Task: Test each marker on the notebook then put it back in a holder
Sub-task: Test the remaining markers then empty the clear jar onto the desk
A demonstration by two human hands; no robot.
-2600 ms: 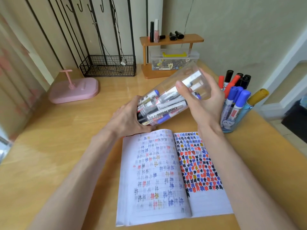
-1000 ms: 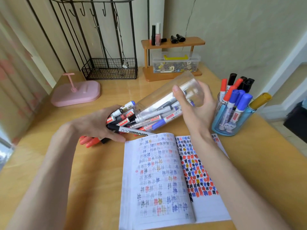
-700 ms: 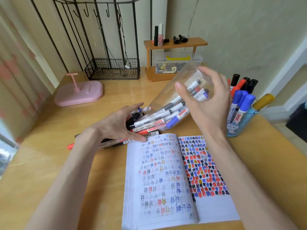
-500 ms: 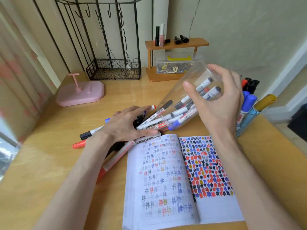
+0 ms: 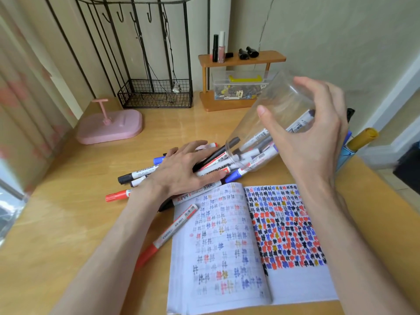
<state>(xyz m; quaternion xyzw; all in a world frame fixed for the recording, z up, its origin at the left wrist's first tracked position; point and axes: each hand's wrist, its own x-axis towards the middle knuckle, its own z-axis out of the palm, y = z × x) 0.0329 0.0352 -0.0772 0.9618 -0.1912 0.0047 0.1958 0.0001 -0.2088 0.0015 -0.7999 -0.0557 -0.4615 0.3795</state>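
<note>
Head camera: the right hand is curling its fingers round the closed end of a clear cup, thumb on the near side. It is holding the cup tipped, mouth low over the counter, with several markers lying half inside. The left hand is lying flat, fingers straight and spread, pressing on the pile of markers just beyond the open notebook. One red marker is lying loose across the notebook's left edge. These are looking light, stiff and smooth-barrelled, so I'm expecting them to roll. A pinch at mid-barrel, clear of the cap, is looking like the best hold. No testing is happening yet. A blue holder is peeking out behind the right wrist.
</note>
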